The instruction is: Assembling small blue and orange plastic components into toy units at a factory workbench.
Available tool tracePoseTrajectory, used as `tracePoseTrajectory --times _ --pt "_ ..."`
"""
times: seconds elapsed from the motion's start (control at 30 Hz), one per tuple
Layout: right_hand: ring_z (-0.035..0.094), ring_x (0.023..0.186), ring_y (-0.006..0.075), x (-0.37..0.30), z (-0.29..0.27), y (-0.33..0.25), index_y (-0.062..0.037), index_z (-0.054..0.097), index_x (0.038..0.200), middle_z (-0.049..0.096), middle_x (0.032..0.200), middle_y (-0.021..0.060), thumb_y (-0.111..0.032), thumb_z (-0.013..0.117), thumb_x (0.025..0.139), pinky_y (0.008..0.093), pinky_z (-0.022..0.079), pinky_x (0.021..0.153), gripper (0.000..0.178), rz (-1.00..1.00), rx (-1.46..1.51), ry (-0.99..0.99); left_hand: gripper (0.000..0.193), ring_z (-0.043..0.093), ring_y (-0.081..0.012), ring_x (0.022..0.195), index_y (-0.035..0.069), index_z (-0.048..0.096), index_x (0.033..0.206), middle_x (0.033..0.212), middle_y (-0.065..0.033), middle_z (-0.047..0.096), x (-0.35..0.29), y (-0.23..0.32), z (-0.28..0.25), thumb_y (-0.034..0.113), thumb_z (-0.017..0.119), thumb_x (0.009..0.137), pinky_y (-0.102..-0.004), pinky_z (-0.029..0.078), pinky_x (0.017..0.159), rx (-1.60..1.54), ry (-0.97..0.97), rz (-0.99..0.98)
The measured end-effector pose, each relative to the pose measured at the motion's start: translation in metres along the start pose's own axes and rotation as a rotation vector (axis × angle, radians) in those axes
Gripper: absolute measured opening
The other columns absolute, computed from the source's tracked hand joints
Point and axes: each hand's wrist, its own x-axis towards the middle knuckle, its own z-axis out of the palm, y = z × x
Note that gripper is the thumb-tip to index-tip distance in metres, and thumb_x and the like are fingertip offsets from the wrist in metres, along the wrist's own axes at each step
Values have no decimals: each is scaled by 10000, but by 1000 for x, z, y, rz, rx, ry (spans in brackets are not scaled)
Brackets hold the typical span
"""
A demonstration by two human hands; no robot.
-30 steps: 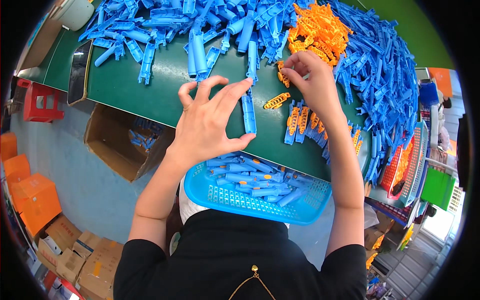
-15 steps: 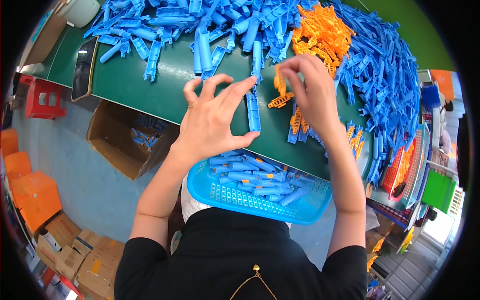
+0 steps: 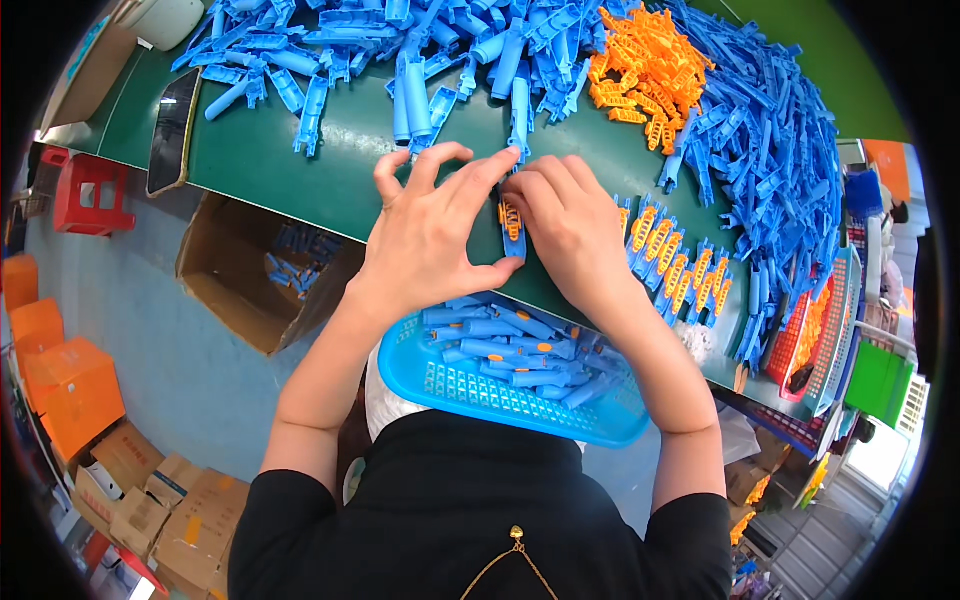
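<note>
My left hand spans a blue plastic half-shell on the green table, its thumb at the near end and index finger toward the far end. An orange ladder-like plastic piece lies inside that shell. The closed fingers of my right hand are at the far end of the orange piece, hiding part of it. To the right of this hand, several blue half-shells with orange pieces in them stand in a slanting row. Farther back is a heap of loose orange pieces.
Blue shells are heaped along the table's back and right. A phone lies at the left edge. Below the front edge, a blue basket holds closed blue parts. A cardboard box and red stool stand at left.
My right hand has moved left and nearer, bringing an orange piece into the blue half-shell, which was bare before. My left hand has kept its place at the shell.
</note>
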Motion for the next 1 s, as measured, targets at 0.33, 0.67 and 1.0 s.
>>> tracePoseTrajectory --times 0.33,0.67,1.0 --pt "576 977 267 -10 -51 42 -80 719 1005 663 1003 64 -33 693 787 368 459 856 225 37 72 -40 775 450 -231 1211 129 517 1328 1236 13 612 -10 5 -14 391 795 654 -494 188 1041 0 -98 28" --pt "605 844 229 0 -52 58 -21 678 965 622 908 96 -54 605 865 312 474 710 128 178 204 -115 675 375 -277 1263 139 583 1263 1413 -39 468 3 16 -19 363 788 661 -455 233 1041 46 -219 109" --pt "597 748 193 -4 -75 12 -11 640 929 617 821 81 -20 525 831 309 466 708 152 315 434 -237 437 457 -239 1184 160 613 1190 1245 -2 555 43 -23 7 67 628 763 -423 303 1003 350 18 219"
